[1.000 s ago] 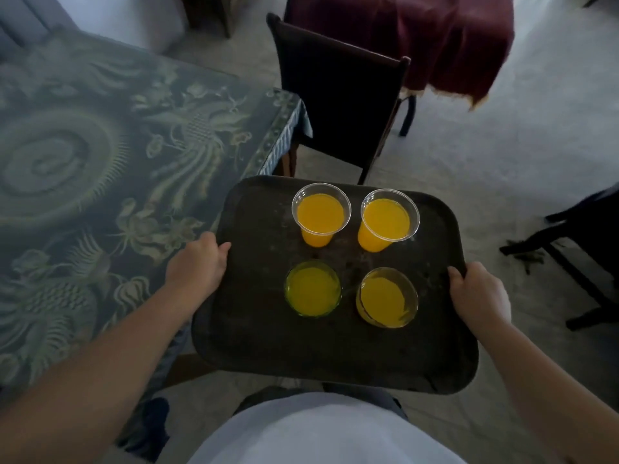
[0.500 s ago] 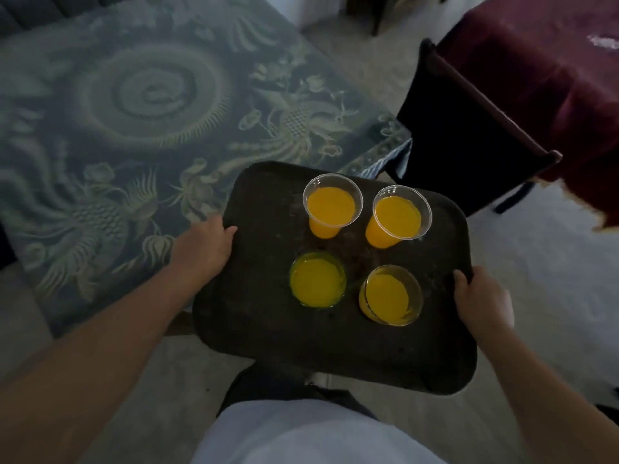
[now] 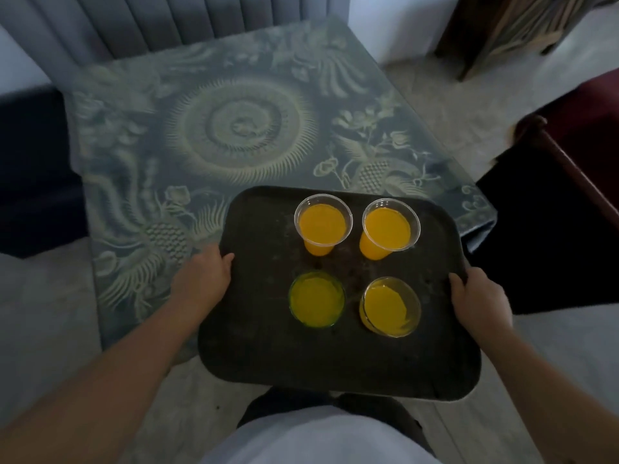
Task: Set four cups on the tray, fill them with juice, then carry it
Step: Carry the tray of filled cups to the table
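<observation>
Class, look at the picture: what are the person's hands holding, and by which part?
The dark tray of four juice cups: the left hand grips its left edge, the right hand its right edge.

A table (image 3: 234, 135) draped in a grey-green cloth with a round swirl and bird-and-flower pattern is filling the middle of the view. A ribbed grey panel (image 3: 187, 25) is standing behind it, and a dark chair (image 3: 552, 202) is sitting at its right beside a maroon cloth (image 3: 589, 105). Pale floor (image 3: 40, 313) is showing around them.
</observation>
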A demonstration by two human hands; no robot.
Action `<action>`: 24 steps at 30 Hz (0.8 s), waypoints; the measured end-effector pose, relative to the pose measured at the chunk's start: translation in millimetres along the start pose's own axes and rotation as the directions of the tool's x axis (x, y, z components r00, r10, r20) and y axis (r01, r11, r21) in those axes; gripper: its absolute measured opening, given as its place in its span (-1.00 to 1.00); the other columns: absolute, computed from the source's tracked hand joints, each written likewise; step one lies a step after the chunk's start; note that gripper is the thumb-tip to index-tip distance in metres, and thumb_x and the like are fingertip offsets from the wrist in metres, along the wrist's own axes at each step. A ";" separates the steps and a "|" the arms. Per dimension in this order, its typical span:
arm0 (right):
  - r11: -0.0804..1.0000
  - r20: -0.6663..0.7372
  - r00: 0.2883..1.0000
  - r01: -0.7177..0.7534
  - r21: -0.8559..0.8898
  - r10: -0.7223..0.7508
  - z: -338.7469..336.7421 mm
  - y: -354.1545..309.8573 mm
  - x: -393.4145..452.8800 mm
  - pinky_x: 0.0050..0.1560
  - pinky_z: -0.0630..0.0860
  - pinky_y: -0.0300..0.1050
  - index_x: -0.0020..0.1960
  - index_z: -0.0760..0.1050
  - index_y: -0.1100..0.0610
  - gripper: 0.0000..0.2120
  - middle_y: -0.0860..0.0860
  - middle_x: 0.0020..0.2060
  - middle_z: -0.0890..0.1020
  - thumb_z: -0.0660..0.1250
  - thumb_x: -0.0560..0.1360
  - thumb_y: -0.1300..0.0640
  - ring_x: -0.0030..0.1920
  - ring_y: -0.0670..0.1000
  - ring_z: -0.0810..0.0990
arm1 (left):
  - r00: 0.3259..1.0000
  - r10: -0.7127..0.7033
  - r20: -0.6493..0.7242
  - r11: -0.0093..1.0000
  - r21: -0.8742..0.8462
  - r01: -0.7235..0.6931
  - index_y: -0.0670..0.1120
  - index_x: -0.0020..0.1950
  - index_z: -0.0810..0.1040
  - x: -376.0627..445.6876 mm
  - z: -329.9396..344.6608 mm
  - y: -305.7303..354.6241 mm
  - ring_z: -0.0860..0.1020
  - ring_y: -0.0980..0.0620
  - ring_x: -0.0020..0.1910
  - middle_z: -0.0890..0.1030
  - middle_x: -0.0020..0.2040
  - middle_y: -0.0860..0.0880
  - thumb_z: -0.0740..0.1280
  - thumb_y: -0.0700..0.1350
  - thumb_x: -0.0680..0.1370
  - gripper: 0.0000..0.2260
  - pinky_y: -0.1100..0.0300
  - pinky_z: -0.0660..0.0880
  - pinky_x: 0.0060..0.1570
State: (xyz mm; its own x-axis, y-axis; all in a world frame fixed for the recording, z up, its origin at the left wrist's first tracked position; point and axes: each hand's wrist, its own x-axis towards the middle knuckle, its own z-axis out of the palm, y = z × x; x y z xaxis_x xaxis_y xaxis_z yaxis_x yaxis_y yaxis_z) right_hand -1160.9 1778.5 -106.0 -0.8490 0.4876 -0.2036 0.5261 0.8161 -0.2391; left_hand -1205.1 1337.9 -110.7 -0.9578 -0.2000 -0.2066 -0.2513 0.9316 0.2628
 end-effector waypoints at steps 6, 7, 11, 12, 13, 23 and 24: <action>0.993 0.068 0.991 0.120 -0.020 -0.119 9.2 -55.0 48.4 -0.29 0.44 -0.01 -0.03 0.42 0.12 -0.72 0.05 -0.31 0.50 0.15 0.59 -0.09 -0.31 0.10 0.46 | 0.988 -0.150 -0.026 0.988 -0.035 0.149 -0.20 0.10 0.48 16.1 -7.9 -17.7 0.60 -0.24 -0.05 0.62 -0.02 -0.25 0.19 0.05 0.65 -0.69 0.00 0.46 -0.14; 0.990 0.079 0.987 0.140 -0.027 -0.137 11.9 -64.7 57.9 -0.29 0.44 -0.01 -0.03 0.42 0.12 -0.72 0.06 -0.31 0.50 0.15 0.59 -0.09 -0.31 0.11 0.46 | 0.984 -0.176 -0.028 0.984 -0.043 0.175 -0.20 0.09 0.47 19.5 -8.0 -21.1 0.60 -0.24 -0.07 0.62 -0.04 -0.24 0.19 0.05 0.65 -0.69 -0.01 0.48 -0.13; 0.974 0.124 0.968 0.224 -0.034 -0.218 21.5 -91.2 88.9 -0.28 0.43 0.01 -0.02 0.41 0.16 -0.70 0.12 -0.27 0.54 0.14 0.60 -0.09 -0.30 0.13 0.45 | 0.968 -0.250 -0.034 0.968 -0.040 0.249 -0.22 0.02 0.48 27.9 -6.1 -26.6 0.59 -0.23 -0.08 0.61 -0.05 -0.24 0.20 0.03 0.65 -0.70 0.03 0.42 -0.17; 0.968 0.137 0.961 0.247 -0.042 -0.240 24.0 -98.4 97.2 -0.27 0.43 0.01 -0.02 0.40 0.17 -0.69 0.12 -0.27 0.54 0.14 0.60 -0.09 -0.30 0.13 0.46 | 0.962 -0.272 -0.037 0.962 -0.045 0.270 -0.22 0.01 0.49 29.9 -5.0 -27.4 0.59 -0.23 -0.08 0.61 -0.05 -0.24 0.20 0.03 0.65 -0.70 0.05 0.39 -0.18; 0.964 0.150 0.956 0.263 -0.043 -0.254 26.9 -105.5 105.8 -0.27 0.44 0.01 -0.02 0.40 0.17 -0.70 0.11 -0.28 0.54 0.14 0.60 -0.09 -0.29 0.14 0.46 | 0.955 -0.295 -0.042 0.955 -0.046 0.293 -0.22 0.01 0.49 31.9 -4.0 -27.6 0.58 -0.22 -0.08 0.60 -0.06 -0.24 0.20 0.02 0.65 -0.70 0.05 0.38 -0.18; 0.916 0.206 0.906 0.393 -0.080 -0.371 47.0 -163.1 175.4 -0.25 0.48 0.03 -0.08 0.38 0.13 -0.73 0.03 -0.33 0.47 0.16 0.59 -0.08 -0.27 0.12 0.50 | 0.881 -0.460 -0.109 0.888 -0.033 0.459 -0.22 -0.02 0.48 53.5 16.9 -25.4 0.59 -0.25 -0.17 0.60 -0.14 -0.27 0.23 0.04 0.63 -0.69 -0.09 0.54 -0.17; 0.912 0.206 0.902 0.402 -0.078 -0.380 48.2 -167.2 180.1 -0.24 0.49 0.03 -0.07 0.40 0.14 -0.72 0.04 -0.33 0.48 0.16 0.59 -0.08 -0.27 0.12 0.51 | 0.875 -0.472 -0.106 0.881 -0.034 0.472 -0.23 -0.02 0.48 56.0 18.1 -24.8 0.59 -0.26 -0.17 0.60 -0.15 -0.27 0.23 0.04 0.63 -0.68 -0.10 0.54 -0.17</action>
State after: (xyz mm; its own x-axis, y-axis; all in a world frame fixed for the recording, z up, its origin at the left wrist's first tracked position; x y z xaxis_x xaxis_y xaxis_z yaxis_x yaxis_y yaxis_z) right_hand -1399.4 1715.0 -148.4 -0.9553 0.0655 -0.2884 0.1344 0.9649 -0.2258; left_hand -1250.0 1309.1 -145.9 -0.7342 -0.6472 -0.2049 -0.6777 0.7164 0.1658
